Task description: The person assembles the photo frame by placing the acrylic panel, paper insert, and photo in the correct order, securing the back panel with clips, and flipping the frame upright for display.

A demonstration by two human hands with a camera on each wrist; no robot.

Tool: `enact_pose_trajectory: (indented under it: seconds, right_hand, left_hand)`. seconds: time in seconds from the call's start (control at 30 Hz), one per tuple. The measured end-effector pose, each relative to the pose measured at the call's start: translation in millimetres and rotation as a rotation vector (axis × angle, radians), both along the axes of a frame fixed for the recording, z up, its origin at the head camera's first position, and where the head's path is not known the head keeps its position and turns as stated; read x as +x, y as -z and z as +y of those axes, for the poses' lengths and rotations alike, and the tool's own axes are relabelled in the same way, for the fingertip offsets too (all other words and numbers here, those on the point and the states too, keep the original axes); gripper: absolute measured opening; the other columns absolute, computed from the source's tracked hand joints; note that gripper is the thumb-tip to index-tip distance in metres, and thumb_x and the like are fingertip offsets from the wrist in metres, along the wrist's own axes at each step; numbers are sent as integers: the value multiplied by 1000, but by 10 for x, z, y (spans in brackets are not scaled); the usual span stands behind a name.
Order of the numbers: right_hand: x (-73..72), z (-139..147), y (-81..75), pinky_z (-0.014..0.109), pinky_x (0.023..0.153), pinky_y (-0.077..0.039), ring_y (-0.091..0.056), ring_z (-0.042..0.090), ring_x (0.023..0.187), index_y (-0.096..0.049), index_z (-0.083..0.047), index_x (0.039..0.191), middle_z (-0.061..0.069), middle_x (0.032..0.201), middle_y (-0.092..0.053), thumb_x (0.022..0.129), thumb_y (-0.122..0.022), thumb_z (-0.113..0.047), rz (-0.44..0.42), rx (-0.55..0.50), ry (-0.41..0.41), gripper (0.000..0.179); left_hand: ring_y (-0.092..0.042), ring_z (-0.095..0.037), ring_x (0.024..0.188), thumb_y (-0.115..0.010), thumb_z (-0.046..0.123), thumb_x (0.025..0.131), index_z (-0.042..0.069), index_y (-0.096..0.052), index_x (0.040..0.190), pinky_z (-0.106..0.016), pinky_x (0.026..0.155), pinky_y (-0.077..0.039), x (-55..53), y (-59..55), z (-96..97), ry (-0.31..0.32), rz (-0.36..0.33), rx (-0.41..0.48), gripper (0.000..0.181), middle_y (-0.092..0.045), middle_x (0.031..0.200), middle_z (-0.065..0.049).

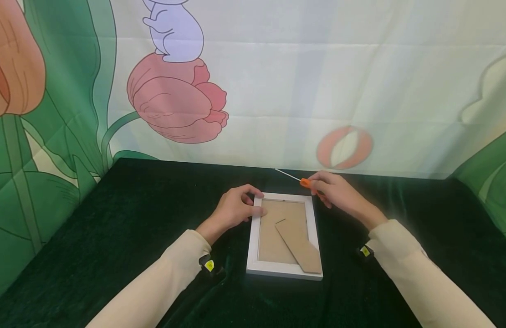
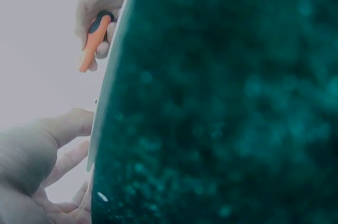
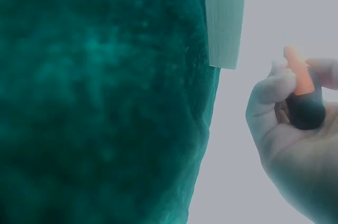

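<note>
A white picture frame point(image 1: 253, 246) lies face down on dark green cloth, its brown backing board point(image 1: 273, 241) showing. The easel leg point(image 1: 299, 246) slants across that board toward the near right corner. At the far left corner, my left hand point(image 1: 235, 207) grips the frame, thumb on the white border and fingers at the outer edge. My right hand point(image 1: 336, 191) holds a screwdriver point(image 1: 305, 182) by its orange and black handle, beyond the far right corner. Its thin shaft points left and away, off the frame. In the right wrist view, fingers curl around the handle point(image 3: 301, 76).
Dark green cloth point(image 1: 154, 237) covers the table around the frame. Behind the table's far edge hangs a pale printed curtain point(image 1: 269, 91) with flowers and a rabbit. Small dark wrist devices with yellow tags sit at both cuffs.
</note>
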State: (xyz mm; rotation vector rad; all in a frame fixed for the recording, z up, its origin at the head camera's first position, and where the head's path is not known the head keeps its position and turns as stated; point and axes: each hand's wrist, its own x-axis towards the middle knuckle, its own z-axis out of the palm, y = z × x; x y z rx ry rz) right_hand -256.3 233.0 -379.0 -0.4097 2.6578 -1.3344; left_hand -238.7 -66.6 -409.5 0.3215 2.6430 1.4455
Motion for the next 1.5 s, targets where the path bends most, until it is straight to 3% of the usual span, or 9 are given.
enact_pose_trajectory:
  seconds: [0.23,0.4,0.63,0.93,1.17,1.5]
  right_hand:
    - [113,57,-5,35,60,-51,-58,38,69,-62,-8,130,20,95,-61,105,-68,-41,48,73,-3,42]
    - [219,133,-49,39,69,-58,-64,32,77,-61,-9,129,11,108,-69,99,-78,-39,73,111,16,46]
    - [332,283,-63,39,86,-62,-71,28,94,-65,-8,126,9,116,-72,100,-77,-32,111,76,-10,37]
    - [391,472,-53,43,88,-61,-69,28,103,-68,-13,124,6,118,-71,99,-76,-43,119,165,17,39]
    - [414,594,-25,41,84,-58,-68,25,98,-69,-15,121,3,111,-72,99,-78,-34,91,163,-41,30]
    - [405,820,59,43,84,-56,-68,23,91,-72,-15,117,0,105,-74,98,-79,-34,-7,167,-108,28]
  left_hand:
    - [-68,-25,84,-87,19,89,14,-73,125,-32,71,-63,6,-4,-6,2,3,5,39,-64,101,-10]
    - [-68,-24,83,-87,19,90,14,-73,125,-32,70,-63,8,-2,-8,5,3,7,39,-64,100,-10]
    - [-68,-25,84,-87,19,90,15,-72,125,-32,71,-63,8,-5,-9,0,-3,3,38,-64,101,-10]
    - [-68,-25,83,-87,19,90,14,-73,125,-32,72,-63,5,-13,0,-2,-9,2,38,-64,101,-10]
    - [-67,-25,83,-87,19,90,14,-73,125,-32,71,-63,7,-3,-11,-5,-4,0,38,-64,100,-10]
    - [-68,-25,84,-87,20,89,14,-72,125,-32,70,-63,5,-7,-9,1,-1,1,40,-65,100,-9]
